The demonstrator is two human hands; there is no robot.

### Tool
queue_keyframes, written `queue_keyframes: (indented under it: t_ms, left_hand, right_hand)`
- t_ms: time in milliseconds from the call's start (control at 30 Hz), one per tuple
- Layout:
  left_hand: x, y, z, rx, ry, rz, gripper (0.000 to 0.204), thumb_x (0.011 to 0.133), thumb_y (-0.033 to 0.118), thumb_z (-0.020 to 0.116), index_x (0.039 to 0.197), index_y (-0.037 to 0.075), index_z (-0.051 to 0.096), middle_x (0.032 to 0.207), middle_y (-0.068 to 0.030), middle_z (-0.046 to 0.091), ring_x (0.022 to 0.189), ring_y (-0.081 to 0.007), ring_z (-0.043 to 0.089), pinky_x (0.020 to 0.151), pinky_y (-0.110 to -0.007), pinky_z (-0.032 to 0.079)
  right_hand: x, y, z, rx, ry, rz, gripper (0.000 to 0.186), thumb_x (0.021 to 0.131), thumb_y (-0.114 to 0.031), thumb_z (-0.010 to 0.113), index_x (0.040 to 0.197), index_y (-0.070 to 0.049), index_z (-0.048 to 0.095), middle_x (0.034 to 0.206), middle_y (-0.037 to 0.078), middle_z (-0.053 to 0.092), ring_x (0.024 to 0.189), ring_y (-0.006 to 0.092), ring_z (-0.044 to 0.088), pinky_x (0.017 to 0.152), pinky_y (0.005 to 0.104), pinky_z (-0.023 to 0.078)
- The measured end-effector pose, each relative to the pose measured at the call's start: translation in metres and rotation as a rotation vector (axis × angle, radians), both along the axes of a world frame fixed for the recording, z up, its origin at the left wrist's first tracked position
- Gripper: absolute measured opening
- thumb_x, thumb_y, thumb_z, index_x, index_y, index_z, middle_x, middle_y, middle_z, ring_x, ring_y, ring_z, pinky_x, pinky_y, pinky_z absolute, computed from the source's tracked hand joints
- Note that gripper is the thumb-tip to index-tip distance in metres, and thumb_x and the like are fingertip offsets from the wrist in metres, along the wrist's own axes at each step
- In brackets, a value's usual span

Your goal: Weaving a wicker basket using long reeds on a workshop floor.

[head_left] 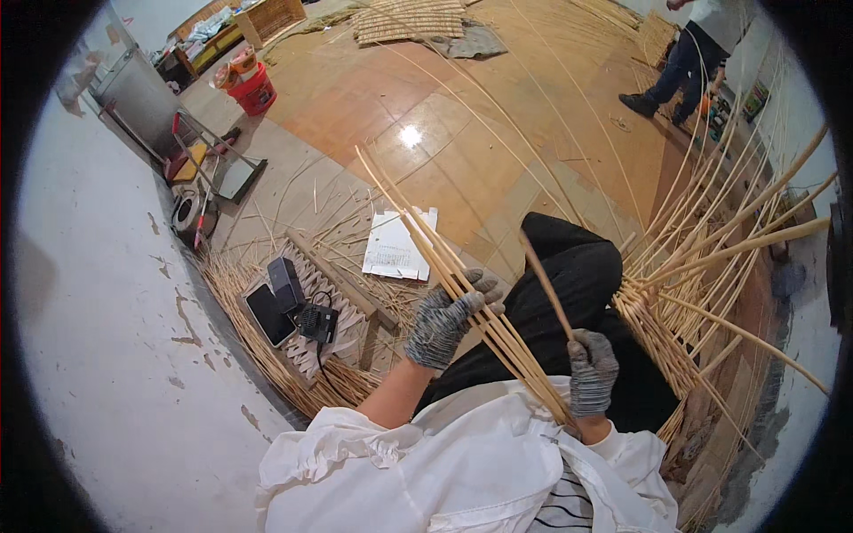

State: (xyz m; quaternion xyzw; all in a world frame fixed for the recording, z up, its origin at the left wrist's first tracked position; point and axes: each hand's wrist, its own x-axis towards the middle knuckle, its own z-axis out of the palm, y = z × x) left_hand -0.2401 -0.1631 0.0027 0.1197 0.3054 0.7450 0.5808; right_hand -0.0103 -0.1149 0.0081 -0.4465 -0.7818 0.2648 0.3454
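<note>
Wrapped round a bundle of several long peeled wicker rods (508, 349) is my left hand (451, 313), in a grey striped knit glove. The bundle slants from my lap up past the hand to the far left. My right hand (593, 373), gloved alike, is closed on a single browner rod (546, 282) that points up and away from me. The lower ends of the bundle reach down beside my right wrist. Beneath both hands lie my black-clad legs (577, 258). A wicker weave (662, 342) with long loose stakes fanning upward stands against my right side.
Left of me a phone (269, 314) and black devices (317, 322) lie on a wooden-framed stool (342, 298) among rods. A white printed sheet (400, 244) and scraps litter the floor. Farther off are a red bucket (253, 91), a dustpan (238, 178) and another person (693, 62). A wall (115, 311) borders the left.
</note>
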Motion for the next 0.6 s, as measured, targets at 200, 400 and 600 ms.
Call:
queue_keyframes:
  t_ms: [200, 400, 600]
  left_hand:
    - [-0.021, 0.009, -0.022, -0.031, 0.189, 0.014, 0.036, 0.082, 0.007, 0.059, 0.114, -0.003, 0.046, 0.102, -0.0161, 0.058, 0.097, -0.0276, 0.058, 0.083, -0.041, 0.05]
    - [-0.06, 0.033, 0.004, -0.108, 2.014, 0.869, 0.059, 0.078, 0.032, 0.063, 0.126, 0.004, 0.043, 0.113, -0.0123, 0.054, 0.11, -0.0261, 0.047, 0.105, -0.037, 0.022]
    - [-0.002, 0.069, 0.03, 0.242, 1.825, -0.308, 0.022, 0.075, 0.023, 0.061, 0.095, 0.014, 0.063, 0.068, -0.0062, 0.059, 0.066, -0.025, 0.06, 0.061, -0.037, 0.048]
  right_hand:
    - [0.028, 0.005, 0.007, -0.307, 0.133, -0.069, 0.014, 0.08, -0.004, 0.062, 0.093, -0.001, 0.063, 0.078, 0.001, 0.059, 0.066, 0.0057, 0.05, 0.058, 0.0187, 0.043]
    - [0.071, -0.001, 0.084, -0.115, -0.204, 0.112, 0.016, 0.075, -0.004, 0.065, 0.091, -0.001, 0.065, 0.089, 0.014, 0.065, 0.078, 0.0238, 0.064, 0.07, 0.0283, 0.051]
    - [0.089, -0.054, 0.148, 0.716, -0.61, -0.074, 0.035, 0.07, -0.027, 0.071, 0.094, -0.003, 0.062, 0.085, 0.014, 0.059, 0.077, 0.0287, 0.059, 0.072, 0.0339, 0.049]
